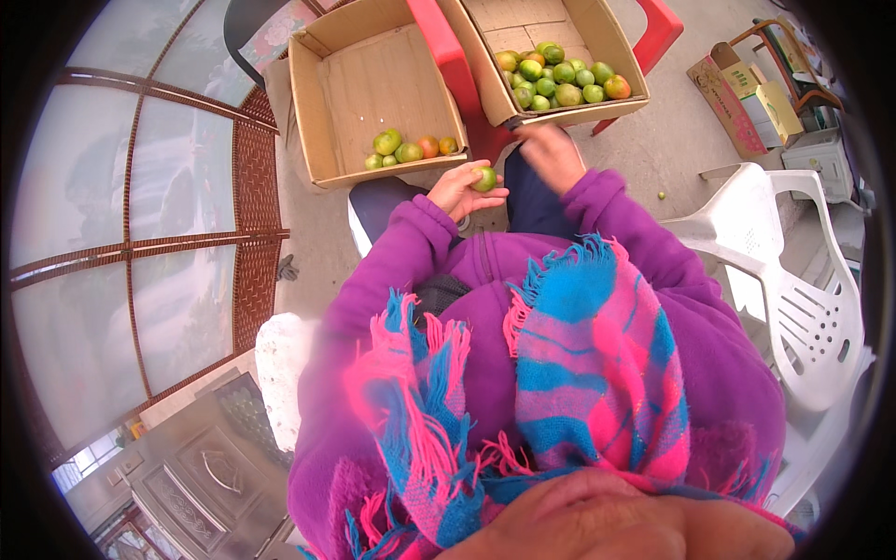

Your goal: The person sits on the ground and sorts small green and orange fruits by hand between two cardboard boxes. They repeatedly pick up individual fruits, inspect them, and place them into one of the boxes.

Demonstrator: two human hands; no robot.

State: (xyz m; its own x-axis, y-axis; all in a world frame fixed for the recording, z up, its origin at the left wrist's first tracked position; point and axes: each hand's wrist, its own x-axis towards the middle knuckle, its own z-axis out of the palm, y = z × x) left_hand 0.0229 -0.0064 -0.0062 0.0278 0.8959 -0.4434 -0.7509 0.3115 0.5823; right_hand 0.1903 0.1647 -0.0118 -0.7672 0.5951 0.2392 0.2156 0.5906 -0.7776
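Note:
My left hand [458,192] holds a round green fruit [484,179] between thumb and fingers, over my lap. To its right my right hand [551,157] is blurred by motion, close to the front edge of the right cardboard box. A small dark object [513,124] shows by its fingertips; whether it is held I cannot tell. The left cardboard box [378,66] has a few green and orange fruits [408,151] along its near side. A larger heap of mostly green fruits [560,78] fills the near part of the right cardboard box [605,28].
A red plastic chair [448,49] stands around the boxes. At the right are a white plastic chair [770,245] and a pink carton [724,98]. One small fruit [661,196] lies on the floor. A folding screen [129,245] rises at the left.

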